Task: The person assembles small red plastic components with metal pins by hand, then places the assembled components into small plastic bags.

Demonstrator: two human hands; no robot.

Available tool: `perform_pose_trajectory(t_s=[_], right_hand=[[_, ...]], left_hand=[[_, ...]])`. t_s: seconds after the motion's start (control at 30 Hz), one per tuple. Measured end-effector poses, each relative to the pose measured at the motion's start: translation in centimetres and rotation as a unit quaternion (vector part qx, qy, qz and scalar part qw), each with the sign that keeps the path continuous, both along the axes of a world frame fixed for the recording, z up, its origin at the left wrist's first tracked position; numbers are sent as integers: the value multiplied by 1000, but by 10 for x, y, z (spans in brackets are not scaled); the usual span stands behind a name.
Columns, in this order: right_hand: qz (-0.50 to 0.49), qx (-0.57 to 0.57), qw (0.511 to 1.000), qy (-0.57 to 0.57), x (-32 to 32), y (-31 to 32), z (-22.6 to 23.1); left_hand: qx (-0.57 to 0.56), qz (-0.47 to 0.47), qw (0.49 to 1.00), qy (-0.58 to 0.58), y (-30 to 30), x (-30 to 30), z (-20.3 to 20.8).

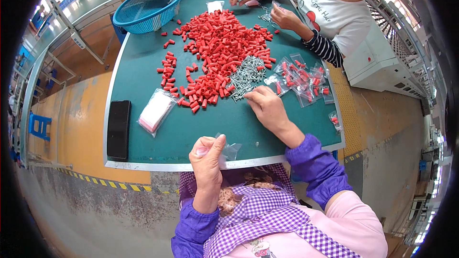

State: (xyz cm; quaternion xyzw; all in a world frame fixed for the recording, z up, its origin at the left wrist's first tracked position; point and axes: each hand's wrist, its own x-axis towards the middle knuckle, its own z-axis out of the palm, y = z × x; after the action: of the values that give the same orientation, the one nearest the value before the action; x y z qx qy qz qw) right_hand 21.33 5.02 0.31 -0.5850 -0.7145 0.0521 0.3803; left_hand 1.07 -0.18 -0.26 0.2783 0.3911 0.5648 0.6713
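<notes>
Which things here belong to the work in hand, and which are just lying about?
Part of the work, it seems:
clear bag in the left hand
silver screws by the right hand
heaped red caps
filled bags

Likely just lying about:
black phone
blue stool

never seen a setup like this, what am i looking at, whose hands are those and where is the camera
There's no robot here, just a person working bare-handed. The single picture comes from a wide fisheye camera on their head, looking down, so straight edges appear bent.

On the green table lie a heap of small red sleeves, a pile of screws and filled clear bags. A phone lies at the left, and a blue basket sits at the far left.

The left hand holds a clear plastic bag. The right hand is at the screws; whether it grips one is unclear. The striped sleeves opposite belong to a co-worker.
</notes>
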Motion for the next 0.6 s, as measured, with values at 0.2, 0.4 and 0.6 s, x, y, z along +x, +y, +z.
perform_pose_trajectory(t_s=[0.2, 0.4, 0.6], right_hand=[[96, 10, 971, -221, 15, 23, 6], [167, -12, 927, -335, 15, 38, 15], [92, -153, 950, -256, 8, 42, 15]], left_hand=[[-58, -11, 998, -21, 1, -2, 4], [-97, -47, 994, -23, -1, -4, 8], [-10, -35, 997, 66, -2, -4, 0]])
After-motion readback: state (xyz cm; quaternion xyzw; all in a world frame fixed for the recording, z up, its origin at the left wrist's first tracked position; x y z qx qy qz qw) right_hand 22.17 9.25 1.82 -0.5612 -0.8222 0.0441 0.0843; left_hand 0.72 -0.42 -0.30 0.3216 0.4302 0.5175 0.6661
